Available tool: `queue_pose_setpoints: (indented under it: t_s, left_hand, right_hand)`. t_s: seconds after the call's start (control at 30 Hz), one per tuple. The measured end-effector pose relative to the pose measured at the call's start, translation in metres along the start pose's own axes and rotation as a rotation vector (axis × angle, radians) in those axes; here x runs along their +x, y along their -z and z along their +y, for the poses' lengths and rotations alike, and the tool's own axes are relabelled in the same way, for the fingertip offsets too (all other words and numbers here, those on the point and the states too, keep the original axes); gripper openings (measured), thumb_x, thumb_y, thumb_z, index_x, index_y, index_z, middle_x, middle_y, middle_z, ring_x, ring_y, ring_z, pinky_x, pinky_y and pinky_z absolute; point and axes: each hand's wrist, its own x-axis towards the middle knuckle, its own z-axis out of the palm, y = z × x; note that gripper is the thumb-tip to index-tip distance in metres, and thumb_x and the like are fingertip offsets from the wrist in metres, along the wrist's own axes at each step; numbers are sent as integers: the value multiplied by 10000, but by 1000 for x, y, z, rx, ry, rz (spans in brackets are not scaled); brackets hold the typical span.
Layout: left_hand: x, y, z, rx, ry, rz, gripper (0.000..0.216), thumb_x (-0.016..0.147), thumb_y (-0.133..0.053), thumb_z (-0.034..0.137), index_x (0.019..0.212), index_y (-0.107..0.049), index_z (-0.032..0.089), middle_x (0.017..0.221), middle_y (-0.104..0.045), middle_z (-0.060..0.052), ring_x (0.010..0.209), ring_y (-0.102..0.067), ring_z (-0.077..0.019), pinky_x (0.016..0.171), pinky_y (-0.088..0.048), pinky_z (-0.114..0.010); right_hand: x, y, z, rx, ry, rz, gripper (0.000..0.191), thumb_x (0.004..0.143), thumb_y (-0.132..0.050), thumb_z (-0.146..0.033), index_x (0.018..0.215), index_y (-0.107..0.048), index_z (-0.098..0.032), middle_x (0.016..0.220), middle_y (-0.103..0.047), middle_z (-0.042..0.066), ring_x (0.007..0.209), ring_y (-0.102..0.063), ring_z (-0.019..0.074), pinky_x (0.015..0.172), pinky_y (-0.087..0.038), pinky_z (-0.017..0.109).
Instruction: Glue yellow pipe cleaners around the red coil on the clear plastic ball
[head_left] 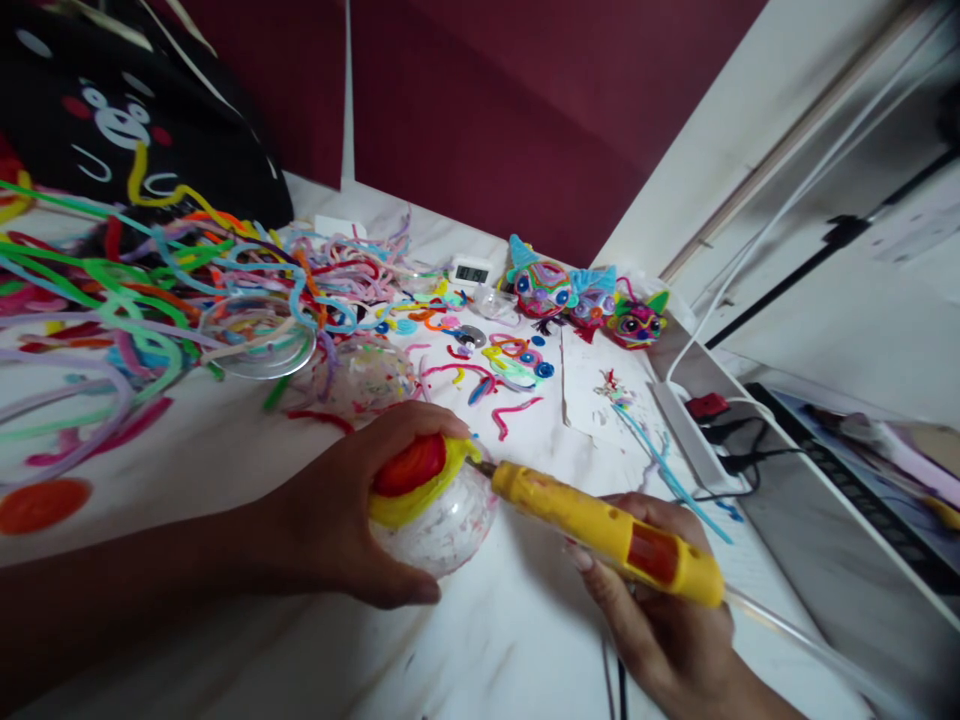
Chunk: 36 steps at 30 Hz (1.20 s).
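The left hand is wrapped around a clear ball on the tabletop, while the right hand grips a yellow glue gun whose nozzle touches the ball's yellow rim. Gluing the red and yellow trim looks under way; the ball likely needs steady holding as the tip follows the rim.

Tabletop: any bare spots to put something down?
Bare marble at the near edge, between the left hand and right hand, and left below the orange disc. Crowded: the colored strands at back left and the small figures at the back.
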Motion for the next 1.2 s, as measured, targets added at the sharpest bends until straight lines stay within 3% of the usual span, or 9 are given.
queue_pose_setpoints:
  t_s: [0.57,0.77,1.2]
  left_hand:
    - [-1,1,-1,29,-29,-4,1043,742,-984,821,1606,-583,396,1532,-684,-67,1380,-712,-360,1211,-627,-440]
    - [-3,-1,-2,26,-46,-5,1039,741,-1030,704,1623,-569,406,1574,-672,-54,1419,-705,-346,1239,-611,-423]
    - [0,-2,1,42,-97,23,966,759,-1028,631,1583,-586,388,1506,-703,-63,1329,-756,-352,1153,-672,-456]
  right_hand:
    - [0,1,5,92,5,-10,270,1074,-791,-238,1329,-725,-297,1082,-784,53,825,-802,229,628,-695,303]
    - [-1,1,8,123,-17,-37,303,1060,-815,-220,1340,-743,-309,1100,-796,54,818,-799,229,654,-682,317]
    - [-7,3,-3,127,-52,-40,337,1074,-796,-272,1402,-724,-293,1053,-799,65,844,-819,257,654,-700,324]
